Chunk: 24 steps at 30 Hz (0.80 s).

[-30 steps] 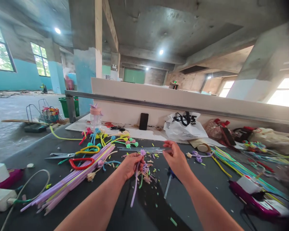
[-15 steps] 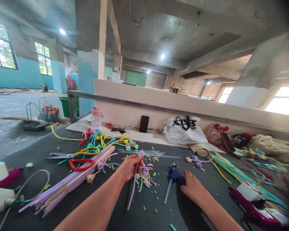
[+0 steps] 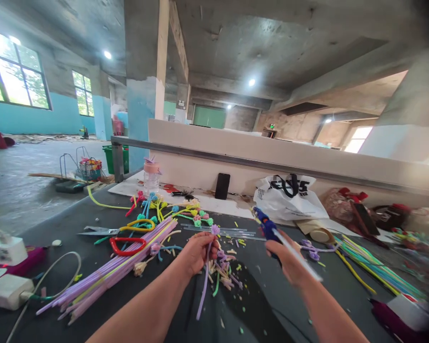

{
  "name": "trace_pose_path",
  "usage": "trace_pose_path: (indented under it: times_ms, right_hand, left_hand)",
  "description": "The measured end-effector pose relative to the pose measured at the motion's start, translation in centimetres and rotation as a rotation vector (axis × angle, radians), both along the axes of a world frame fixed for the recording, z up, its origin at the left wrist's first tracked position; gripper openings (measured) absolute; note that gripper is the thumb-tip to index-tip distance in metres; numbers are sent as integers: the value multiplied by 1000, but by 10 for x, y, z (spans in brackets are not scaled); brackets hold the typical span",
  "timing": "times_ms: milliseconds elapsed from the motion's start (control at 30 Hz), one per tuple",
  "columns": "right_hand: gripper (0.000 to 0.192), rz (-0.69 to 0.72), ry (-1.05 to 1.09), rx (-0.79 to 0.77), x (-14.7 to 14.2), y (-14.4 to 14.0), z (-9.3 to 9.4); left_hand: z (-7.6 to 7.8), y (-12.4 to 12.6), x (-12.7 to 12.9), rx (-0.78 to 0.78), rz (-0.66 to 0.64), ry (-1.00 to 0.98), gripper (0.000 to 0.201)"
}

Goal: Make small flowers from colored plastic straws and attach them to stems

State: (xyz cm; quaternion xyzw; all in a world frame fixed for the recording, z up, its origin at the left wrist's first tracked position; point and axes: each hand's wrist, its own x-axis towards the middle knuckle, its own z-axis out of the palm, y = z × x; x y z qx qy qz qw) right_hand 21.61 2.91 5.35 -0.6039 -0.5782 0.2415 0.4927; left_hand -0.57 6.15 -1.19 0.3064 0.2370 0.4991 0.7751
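Pinched in my left hand (image 3: 197, 253) is a purple pipe-cleaner flower (image 3: 215, 230), its head up and its stem (image 3: 203, 290) hanging down. My right hand (image 3: 288, 252) is wrapped round a blue hot glue gun (image 3: 266, 226), raised above the table, with a clear glue stick (image 3: 296, 255) sticking out behind. The gun's nozzle points up and to the left, apart from the flower. Cut pipe-cleaner bits (image 3: 227, 269) lie scattered under and beside my left hand. Clear glue sticks (image 3: 232, 231) rest just behind it.
Scissors (image 3: 128, 233) with red and yellow handles lie by a bundle of purple pipe cleaners (image 3: 110, 274) on the left. Finished flowers (image 3: 171, 207) sit behind. A phone (image 3: 222, 186) leans at the back beside a white bag (image 3: 289, 197). Power strips (image 3: 396, 312) stand at both sides.
My right hand has lifted the glue gun off the table, swinging its nozzle up. My left hand still holds the purple flower. The view has turned slightly left.
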Motion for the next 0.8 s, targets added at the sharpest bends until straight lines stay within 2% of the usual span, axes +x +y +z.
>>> trace_pose_path:
  times_ms: [67, 133, 267, 367, 467, 667, 800]
  right_hand:
    - [26, 207, 333, 37, -18, 3, -3]
    - [23, 317, 506, 65, -31, 6, -14]
    - [25, 308, 600, 53, -40, 9, -42]
    - [30, 286, 596, 32, -38, 6, -51]
    - [35, 260, 529, 18, -39, 1, -50]
    - [28, 247, 235, -92, -43, -8, -46]
    - [26, 240, 169, -116, -46, -4, -54]
  left_hand:
    - [2, 1, -1, -25, 29, -15, 4]
    - [2, 4, -3, -45, 64, -29, 4]
    - [-5, 12, -4, -74, 135, -55, 7]
    - [-9, 15, -4, -87, 153, -61, 11]
    - [-9, 13, -3, -85, 138, -49, 18]
    - [-3, 4, 1, -69, 134, 4, 23]
    - [-1, 4, 1, -40, 145, 39, 24]
